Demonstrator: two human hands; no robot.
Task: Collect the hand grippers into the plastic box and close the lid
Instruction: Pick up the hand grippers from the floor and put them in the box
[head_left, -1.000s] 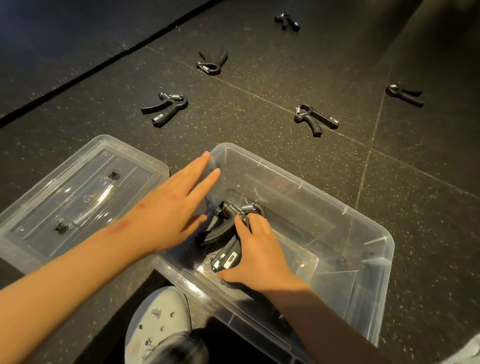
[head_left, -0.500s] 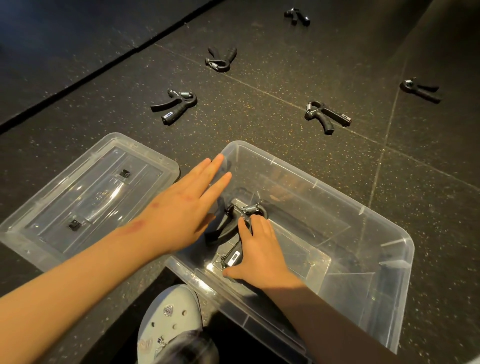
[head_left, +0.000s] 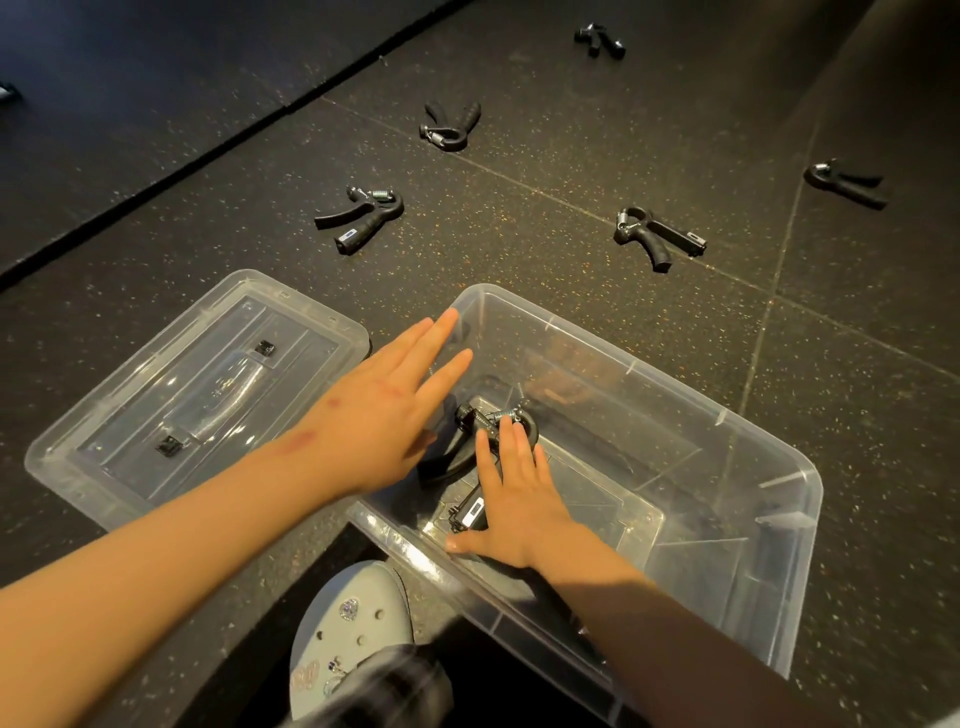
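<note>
Black hand gripper (head_left: 470, 467) on clear plastic box (head_left: 779, 467) floor, under flat, unclenched right hand (head_left: 511, 499). Left hand (head_left: 384, 410) spread, empty, over rim. Depositing step; five grippers on floor, lid (head_left: 130, 415) alongside. Next: reach for nearest (head_left: 358, 218).

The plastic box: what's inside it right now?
One black hand gripper lies on the plastic box floor, under the flat right hand. The left hand covers the near-left corner, so that part stays unseen.
</note>
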